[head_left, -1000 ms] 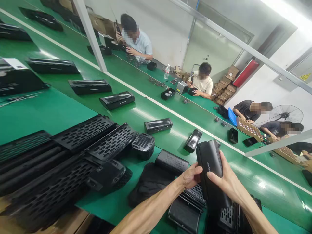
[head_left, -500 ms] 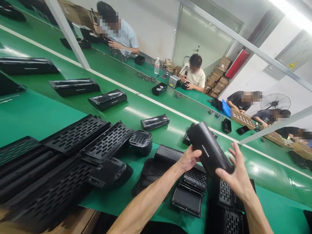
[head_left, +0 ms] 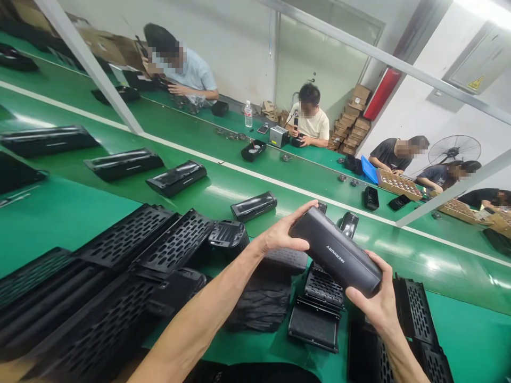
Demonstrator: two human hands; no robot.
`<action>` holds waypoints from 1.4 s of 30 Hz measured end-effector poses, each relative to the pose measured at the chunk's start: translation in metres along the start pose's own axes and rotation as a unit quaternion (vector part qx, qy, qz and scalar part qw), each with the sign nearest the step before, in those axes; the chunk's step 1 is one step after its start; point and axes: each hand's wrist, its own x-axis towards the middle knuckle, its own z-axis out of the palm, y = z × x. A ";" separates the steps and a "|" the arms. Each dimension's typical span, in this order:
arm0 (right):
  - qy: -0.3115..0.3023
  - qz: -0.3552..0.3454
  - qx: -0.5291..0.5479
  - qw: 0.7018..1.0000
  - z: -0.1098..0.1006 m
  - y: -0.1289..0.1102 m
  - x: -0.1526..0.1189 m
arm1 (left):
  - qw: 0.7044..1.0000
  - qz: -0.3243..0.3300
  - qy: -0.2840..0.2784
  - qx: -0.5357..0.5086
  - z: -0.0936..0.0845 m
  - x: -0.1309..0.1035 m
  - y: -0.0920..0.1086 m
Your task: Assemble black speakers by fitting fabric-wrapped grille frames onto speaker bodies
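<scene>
A black casing (head_left: 333,250) with white "MERKURY" lettering is held up above the bench, tilted down to the right. My left hand (head_left: 288,234) grips its upper left end, thumb on the front face. Around its lower right end, my right hand (head_left: 377,292) is wrapped, thumb underneath. Below the casing lie small perforated black panels (head_left: 325,287) and a black tray-like part (head_left: 314,324). A pile of dark sheets (head_left: 261,298) sits beneath my left forearm.
Large perforated panels (head_left: 123,234) are stacked at the left, more panels (head_left: 423,314) at the lower right. Black casings (head_left: 175,178) lie along the green belt (head_left: 215,186). A metal post (head_left: 91,69) rises at the left. Several people work across the belt.
The casing has turned so its lettering faces me more squarely. My left hand has moved up and left onto its end; my right hand has closed around the other end.
</scene>
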 end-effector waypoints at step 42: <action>-0.074 0.066 0.080 0.992 -0.022 0.049 0.019 | 0.990 -0.071 0.122 -0.017 0.066 -0.042 -0.044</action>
